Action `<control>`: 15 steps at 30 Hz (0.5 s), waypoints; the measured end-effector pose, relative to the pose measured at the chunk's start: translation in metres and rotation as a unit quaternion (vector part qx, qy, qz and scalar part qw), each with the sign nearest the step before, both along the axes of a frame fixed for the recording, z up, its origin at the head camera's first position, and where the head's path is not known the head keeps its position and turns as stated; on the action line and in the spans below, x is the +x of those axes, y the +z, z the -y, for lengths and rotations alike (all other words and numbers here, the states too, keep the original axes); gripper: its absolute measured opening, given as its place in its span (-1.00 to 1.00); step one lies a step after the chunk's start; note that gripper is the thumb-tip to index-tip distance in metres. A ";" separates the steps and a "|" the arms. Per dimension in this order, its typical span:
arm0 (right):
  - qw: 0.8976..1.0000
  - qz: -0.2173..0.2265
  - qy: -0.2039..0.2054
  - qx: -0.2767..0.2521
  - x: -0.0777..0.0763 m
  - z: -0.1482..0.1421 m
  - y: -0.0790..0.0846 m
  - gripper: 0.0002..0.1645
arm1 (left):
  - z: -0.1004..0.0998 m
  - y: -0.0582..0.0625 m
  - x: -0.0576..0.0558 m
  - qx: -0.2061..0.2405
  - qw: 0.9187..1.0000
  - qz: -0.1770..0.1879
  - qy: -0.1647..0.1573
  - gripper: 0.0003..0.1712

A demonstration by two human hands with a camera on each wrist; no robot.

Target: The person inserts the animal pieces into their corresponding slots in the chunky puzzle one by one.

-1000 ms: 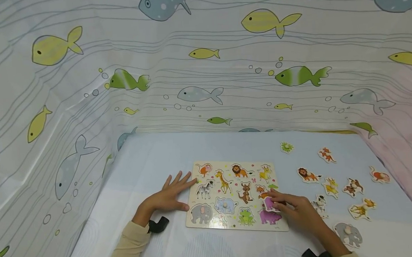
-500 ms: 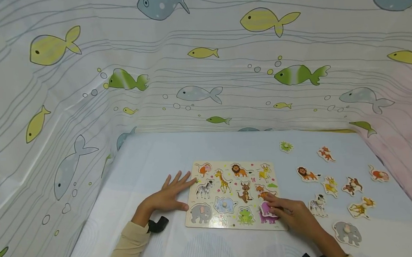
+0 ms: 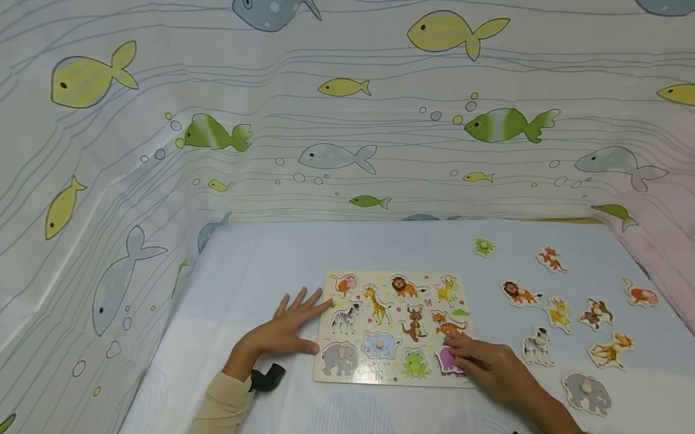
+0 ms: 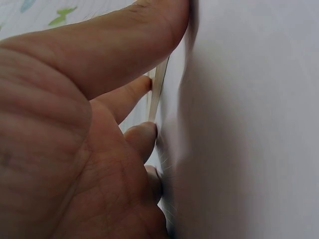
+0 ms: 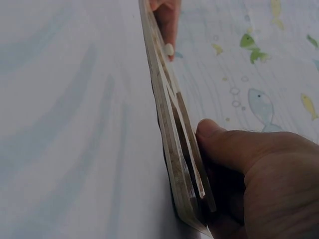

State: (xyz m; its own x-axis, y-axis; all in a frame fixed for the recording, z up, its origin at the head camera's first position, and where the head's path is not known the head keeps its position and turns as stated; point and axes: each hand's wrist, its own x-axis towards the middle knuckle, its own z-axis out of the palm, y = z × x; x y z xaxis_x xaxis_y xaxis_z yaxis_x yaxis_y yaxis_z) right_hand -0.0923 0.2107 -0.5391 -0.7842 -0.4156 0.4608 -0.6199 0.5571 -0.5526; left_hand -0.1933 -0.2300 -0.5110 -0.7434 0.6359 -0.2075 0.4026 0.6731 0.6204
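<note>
My right hand [image 3: 497, 366] grips a purple hippo puzzle piece [image 3: 446, 358] over the purple hippo picture at the lower right of the wooden peg puzzle board [image 3: 377, 278]. In the right wrist view the piece [image 5: 197, 157] tilts against the board's face, its near end standing off from the board edge [image 5: 172, 149]; my thumb [image 5: 214, 134] is at its outer side. My left hand [image 3: 283, 332] lies spread at the board's left side, thumb and fingertips right at the edge, as the left wrist view shows beside the board edge [image 4: 159, 89]. A blue piece with a knob [image 3: 380, 346] sits in the board.
Right of the board lie several loose animal pieces, among them a frog [image 3: 484, 246], lion [image 3: 520, 294], zebra [image 3: 536, 347], giraffe [image 3: 612, 352] and elephant [image 3: 587, 393]. A fish-printed curtain [image 3: 401, 122] stands behind the pale tabletop [image 3: 267, 260].
My right hand has moved slightly down and left with the hippo piece, bringing it over the hippo picture. The tiger picture is now uncovered. My left hand has not moved.
</note>
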 end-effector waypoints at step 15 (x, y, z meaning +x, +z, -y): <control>0.999 -0.029 0.010 0.009 0.001 0.004 -0.001 -0.56 | 0.002 -0.001 0.000 -0.007 1.000 -0.003 -0.001 0.12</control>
State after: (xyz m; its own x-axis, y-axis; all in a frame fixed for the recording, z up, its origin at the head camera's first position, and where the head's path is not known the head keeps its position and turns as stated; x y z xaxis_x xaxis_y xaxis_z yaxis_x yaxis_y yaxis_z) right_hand -0.0911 0.2071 -0.5403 -0.7485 -0.4392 0.4968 -0.6609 0.5548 -0.5054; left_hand -0.1937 -0.2318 -0.5125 -0.7430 0.6345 -0.2129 0.4074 0.6811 0.6084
